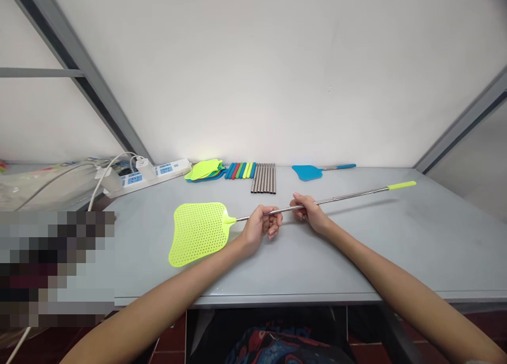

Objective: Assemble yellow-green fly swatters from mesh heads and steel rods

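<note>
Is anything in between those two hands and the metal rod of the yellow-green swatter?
Nothing visible: the left hand and right hand both hold the metal rod directly. The blue swatter and row of metal tubes lie farther back on the table.

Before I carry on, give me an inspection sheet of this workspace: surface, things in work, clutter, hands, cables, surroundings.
Surface: smooth grey tabletop.
Things in work: lime-yellow perforated fly swatter with a metal rod; behind it, stacked coloured swatter heads, a row of coloured cylindrical grips, a row of metal tubes, a blue fly swatter.
Clutter: clear plastic wrapping at the left; lower-left area pixelated, unreadable.
Hands: left hand holds the rod; right hand holds it closer to its lime-yellow grip.
Cables: cords and plugs at a white power strip, back left.
Surroundings: white wall panels, grey metal frame.
</note>
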Demonstrator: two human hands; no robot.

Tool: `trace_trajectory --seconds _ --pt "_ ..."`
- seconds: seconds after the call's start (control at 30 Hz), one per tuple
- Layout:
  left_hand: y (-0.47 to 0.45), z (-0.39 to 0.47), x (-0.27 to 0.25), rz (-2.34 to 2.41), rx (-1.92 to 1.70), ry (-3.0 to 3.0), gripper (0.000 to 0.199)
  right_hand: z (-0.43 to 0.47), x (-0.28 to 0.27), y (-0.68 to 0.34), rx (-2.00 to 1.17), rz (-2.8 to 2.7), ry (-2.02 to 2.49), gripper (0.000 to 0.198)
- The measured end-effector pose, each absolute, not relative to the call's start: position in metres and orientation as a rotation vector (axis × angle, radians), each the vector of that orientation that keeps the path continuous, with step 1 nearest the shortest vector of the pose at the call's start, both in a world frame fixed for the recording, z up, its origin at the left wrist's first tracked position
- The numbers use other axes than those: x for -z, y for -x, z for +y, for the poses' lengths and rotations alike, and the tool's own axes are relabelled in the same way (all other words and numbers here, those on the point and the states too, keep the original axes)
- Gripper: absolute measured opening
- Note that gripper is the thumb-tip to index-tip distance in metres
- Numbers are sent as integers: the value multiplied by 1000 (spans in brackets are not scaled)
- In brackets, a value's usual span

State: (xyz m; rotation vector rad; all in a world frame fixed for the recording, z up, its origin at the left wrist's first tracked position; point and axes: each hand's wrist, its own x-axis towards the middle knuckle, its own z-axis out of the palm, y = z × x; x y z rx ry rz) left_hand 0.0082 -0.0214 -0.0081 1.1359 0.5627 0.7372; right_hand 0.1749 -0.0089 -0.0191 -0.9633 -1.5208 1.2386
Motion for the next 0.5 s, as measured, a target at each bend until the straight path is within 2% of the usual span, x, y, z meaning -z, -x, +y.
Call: trace_trajectory --seconds 0.2,0.5 --pt "-9 -24 11 548 -537 -1171 41 -9 18 -176 -1486 -1472 941 48" --pt "-7 -30 14 509 -505 -1190 42 -12 16 -175 -1740 -1439 810 50"
